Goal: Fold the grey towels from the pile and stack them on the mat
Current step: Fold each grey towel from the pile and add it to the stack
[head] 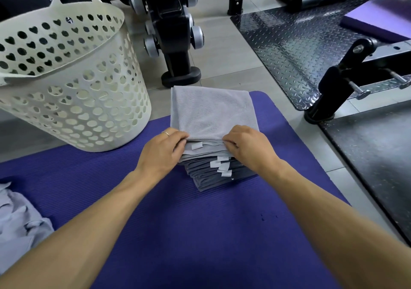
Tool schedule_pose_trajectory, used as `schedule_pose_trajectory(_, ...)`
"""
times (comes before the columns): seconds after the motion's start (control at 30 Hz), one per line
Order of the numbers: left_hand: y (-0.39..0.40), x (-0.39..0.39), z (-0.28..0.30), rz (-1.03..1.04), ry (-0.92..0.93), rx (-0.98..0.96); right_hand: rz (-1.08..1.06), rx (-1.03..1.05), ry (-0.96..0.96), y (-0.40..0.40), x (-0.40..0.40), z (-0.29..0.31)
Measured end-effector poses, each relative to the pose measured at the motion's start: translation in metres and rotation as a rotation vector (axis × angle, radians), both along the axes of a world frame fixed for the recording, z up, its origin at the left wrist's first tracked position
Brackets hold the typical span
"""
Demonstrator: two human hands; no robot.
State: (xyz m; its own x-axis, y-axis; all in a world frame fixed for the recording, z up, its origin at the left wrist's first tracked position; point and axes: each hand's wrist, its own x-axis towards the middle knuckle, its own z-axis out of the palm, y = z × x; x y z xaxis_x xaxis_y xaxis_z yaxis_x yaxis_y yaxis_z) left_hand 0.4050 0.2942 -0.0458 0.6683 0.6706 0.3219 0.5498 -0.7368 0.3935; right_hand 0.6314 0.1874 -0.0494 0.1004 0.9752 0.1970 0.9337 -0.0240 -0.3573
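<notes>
Pale tiled floor (222,51) bearing black checker-plate panels (289,51), a dumbbell rack (171,22), a bench frame (347,75) and a white perforated basket (73,93).

You are kneeling in a gym, on a pale tiled floor (222,51) with a ribbed purple exercise mat (200,233) spread under your arms. Beyond the mat's far edge stands a black rack (171,22) loaded with grey-ended dumbbells (196,36), and past its right edge black diamond-plate flooring (295,48) carries the black frame of a weight bench (347,75), with another purple mat (378,24) lying behind it. A white perforated laundry basket (73,88) sits at the mat's far left corner.
</notes>
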Motion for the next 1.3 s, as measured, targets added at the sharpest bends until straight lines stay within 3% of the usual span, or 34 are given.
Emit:
schedule_pose_trajectory(0.1,0.011,-0.002,-0.001,-0.116,0.125,0.183,0.008,0.037,-0.021,0.002,0.001,0.0)
schedule_pose_trajectory(0.3,0.02,-0.008,-0.003,-0.221,0.305,0.302,0.055,0.142,0.014,-0.009,-0.001,-0.001)
schedule_pose_trajectory(0.6,0.005,-0.004,-0.006,-0.116,0.267,0.253,0.03,0.122,0.055,-0.017,-0.003,-0.009)
schedule_pose_trajectory(0.8,-0.002,0.002,0.0,0.04,0.141,0.299,-0.016,0.136,0.05,-0.018,0.002,-0.004)
schedule_pose_trajectory(1.03,0.0,-0.018,-0.017,-0.029,0.232,0.379,-0.01,0.124,-0.011,-0.011,0.004,-0.008)
schedule_pose_trajectory(1.2,0.001,-0.009,-0.009,-0.025,0.158,0.191,0.016,0.089,-0.04,-0.014,0.007,-0.013)
schedule_pose_trajectory(1.3,0.001,0.007,-0.001,0.213,0.006,-0.102,0.004,0.027,-0.099,-0.008,0.014,-0.016)
